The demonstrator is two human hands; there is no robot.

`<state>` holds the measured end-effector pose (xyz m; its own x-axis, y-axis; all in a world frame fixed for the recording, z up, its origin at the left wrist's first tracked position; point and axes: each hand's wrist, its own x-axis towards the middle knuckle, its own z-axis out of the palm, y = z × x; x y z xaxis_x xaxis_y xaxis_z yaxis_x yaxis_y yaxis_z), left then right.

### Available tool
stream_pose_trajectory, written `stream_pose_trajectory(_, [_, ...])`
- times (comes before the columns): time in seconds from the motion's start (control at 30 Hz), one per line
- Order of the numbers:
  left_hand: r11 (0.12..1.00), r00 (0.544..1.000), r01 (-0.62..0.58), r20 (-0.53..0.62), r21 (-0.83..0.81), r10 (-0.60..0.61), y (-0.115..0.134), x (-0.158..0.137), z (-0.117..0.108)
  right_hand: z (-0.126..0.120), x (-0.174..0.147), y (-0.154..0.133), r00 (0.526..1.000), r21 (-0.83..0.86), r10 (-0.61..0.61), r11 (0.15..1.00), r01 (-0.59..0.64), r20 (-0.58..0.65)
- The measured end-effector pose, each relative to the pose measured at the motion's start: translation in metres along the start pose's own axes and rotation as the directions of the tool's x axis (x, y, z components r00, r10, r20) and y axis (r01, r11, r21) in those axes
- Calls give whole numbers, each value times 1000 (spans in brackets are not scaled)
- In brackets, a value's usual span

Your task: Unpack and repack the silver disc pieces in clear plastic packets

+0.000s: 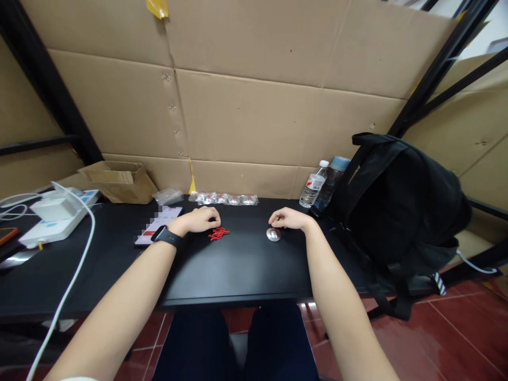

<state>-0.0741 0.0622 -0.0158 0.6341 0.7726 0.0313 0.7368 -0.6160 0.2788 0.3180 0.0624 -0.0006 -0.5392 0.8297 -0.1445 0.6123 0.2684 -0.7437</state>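
Observation:
My left hand [203,218] rests on the black table with its fingers loosely bent, and nothing shows in them. Just beside its fingertips lies a small tangled heap of red strings [219,233]. On the other side, my right hand [289,218] has its fingers loosely curved and a little apart. Its fingertips are at the far edge of a shiny silver disc-shaped metal piece [273,234], which lies on the table; whether they touch it I cannot tell. Along the back is a row of round silver pieces in clear wrappers [224,199].
A phone [159,225] lies beside my left wrist. Further left are a paper bag [119,180], a clear plastic packet [169,196] and a white power strip [59,225] with cables. Right of my right hand stand a water bottle [313,185], a blue-capped bottle [331,180] and a black backpack [400,206].

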Motion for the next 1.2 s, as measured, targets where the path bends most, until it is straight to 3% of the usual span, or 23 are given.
stream_pose_trajectory(0.13, [1000,1000,4,-1,10,-4,5,1,-1,6,12,9,993,-33,-74,997,71,-95])
stream_pose_trajectory(0.27, [999,1000,2,-14,33,-2,8,1,-1,22,33,9,913,-228,-214,963,140,-346])
stream_pose_trajectory(0.37, [998,1000,10,-29,62,-8,12,1,-2,32,45,1,922,-294,-237,945,145,-307])
stream_pose_trajectory(0.47, [997,999,23,-43,79,-20,17,1,-3,35,49,-7,968,-358,-107,934,19,-227])
stream_pose_trajectory(0.57, [995,999,33,-36,89,-30,21,0,-4,36,50,-11,982,-432,-3,898,-81,-191])
stream_pose_trajectory(0.8, [996,999,20,-46,86,-16,25,0,-4,40,51,-13,975,-506,-35,858,-83,-220])
stream_pose_trajectory(0.97, [997,999,25,-40,74,-22,25,2,-3,43,53,-16,981,-504,47,853,-136,-186])
stream_pose_trajectory(1.2, [996,997,29,-68,80,-24,30,-1,-3,37,39,-21,964,-489,44,855,-171,-261])
